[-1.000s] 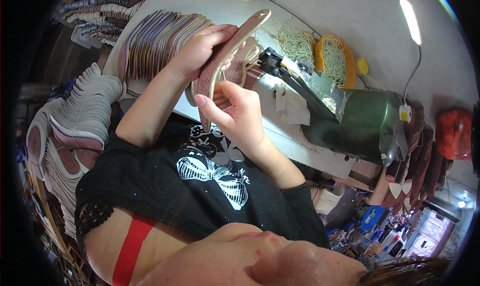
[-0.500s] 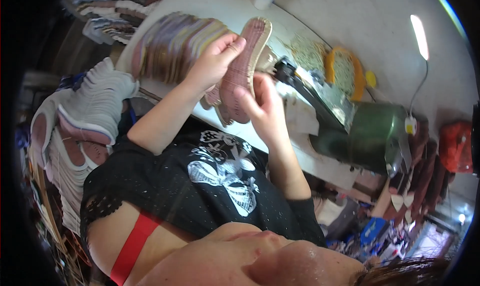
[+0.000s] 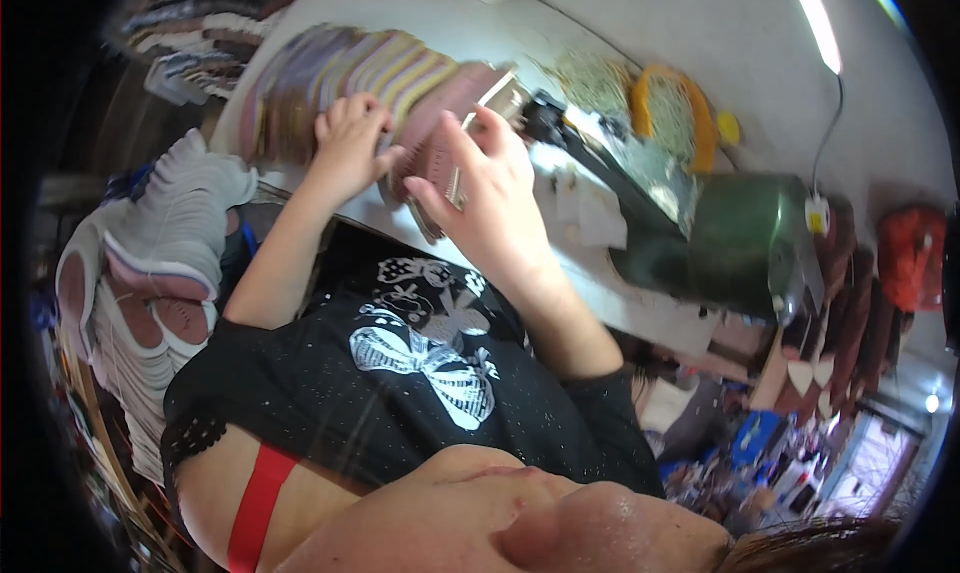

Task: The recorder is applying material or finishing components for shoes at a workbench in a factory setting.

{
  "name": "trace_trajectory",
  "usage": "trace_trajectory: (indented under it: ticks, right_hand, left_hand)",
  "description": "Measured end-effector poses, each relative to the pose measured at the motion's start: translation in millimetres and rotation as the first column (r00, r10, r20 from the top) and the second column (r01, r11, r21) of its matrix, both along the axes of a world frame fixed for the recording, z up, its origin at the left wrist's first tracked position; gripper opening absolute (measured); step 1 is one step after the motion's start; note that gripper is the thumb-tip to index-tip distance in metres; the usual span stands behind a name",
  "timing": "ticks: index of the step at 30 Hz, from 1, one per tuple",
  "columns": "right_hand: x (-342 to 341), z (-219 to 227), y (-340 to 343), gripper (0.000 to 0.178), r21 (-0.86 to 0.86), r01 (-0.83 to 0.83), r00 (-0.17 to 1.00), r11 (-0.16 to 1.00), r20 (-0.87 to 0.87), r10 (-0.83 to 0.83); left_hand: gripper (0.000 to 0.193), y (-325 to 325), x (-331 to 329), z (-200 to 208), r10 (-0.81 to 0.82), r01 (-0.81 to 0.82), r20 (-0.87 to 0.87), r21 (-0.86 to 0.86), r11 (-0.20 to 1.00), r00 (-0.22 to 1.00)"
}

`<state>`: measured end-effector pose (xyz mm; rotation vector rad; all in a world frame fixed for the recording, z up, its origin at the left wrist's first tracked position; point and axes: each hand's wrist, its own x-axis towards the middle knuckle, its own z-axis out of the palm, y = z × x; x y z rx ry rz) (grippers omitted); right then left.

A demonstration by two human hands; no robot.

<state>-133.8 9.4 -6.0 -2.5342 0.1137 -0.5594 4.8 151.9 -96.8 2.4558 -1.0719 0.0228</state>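
Observation:
Pinkish-brown shoe soles (image 3: 445, 98) lie at the right end of a long row of stacked soles (image 3: 340, 68) with yellow and purple edges. My left hand (image 3: 350, 153) rests against the front of that row, fingers apart and thumb toward the pinkish soles. Over the pinkish soles, my right hand (image 3: 495, 198) has its thumb and fingers spread, nothing visibly pinched between them. The fingertips are close to the soles; I cannot tell whether they touch.
A green sewing machine (image 3: 750, 258) stands on the white table (image 3: 590, 8) at right, under a lit lamp (image 3: 818, 25). Behind it are an orange oval tray (image 3: 645, 98) and loose thread trimmings (image 3: 590, 81). Bundled grey-white soles (image 3: 185, 223) are at left; a red bag (image 3: 910, 258) hangs far right.
The single sole that both hands held up has come down onto the others by the row. My left hand let go and moved left and down; my right hand's fingers spread.

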Motion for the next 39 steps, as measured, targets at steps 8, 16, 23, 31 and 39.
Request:
trace_trajectory:
  ticks: [8,16,23,31,39]
  right_hand:
    - [-31.2,134.1,44.3,0.018,-0.218,-0.462,0.887,0.86,-0.128,0.444]
    - [-57.9,141.4,42.0,0.038,0.026,-0.299,0.927,0.954,0.244,0.284]
    - [-61.9,109.0,44.0,0.057,0.42,-0.566,0.767,0.71,0.584,0.266]
    - [-91.2,110.9,-19.0,0.075,0.53,-0.615,0.788,0.584,0.418,0.452]
    - [-99.2,117.5,-3.5,0.076,0.43,-0.564,0.819,0.705,0.397,0.413]
  left_hand:
    - [0.029,12.4,4.0,-4.8,-0.039,0.027,0.138,0.09,0.996,0.99]
    - [0.028,-2.3,-7.1,-35.6,0.081,-0.084,0.208,0.002,0.997,0.975]
    - [0.026,-4.3,-12.6,-35.5,0.084,-0.065,0.292,-0.075,0.995,0.953]
    - [0.026,-6.5,-14.6,-50.7,0.16,-0.095,0.344,-0.199,0.976,0.925]
    - [0.028,-11.6,-19.7,-50.9,0.156,-0.004,0.417,-0.342,0.94,0.895]
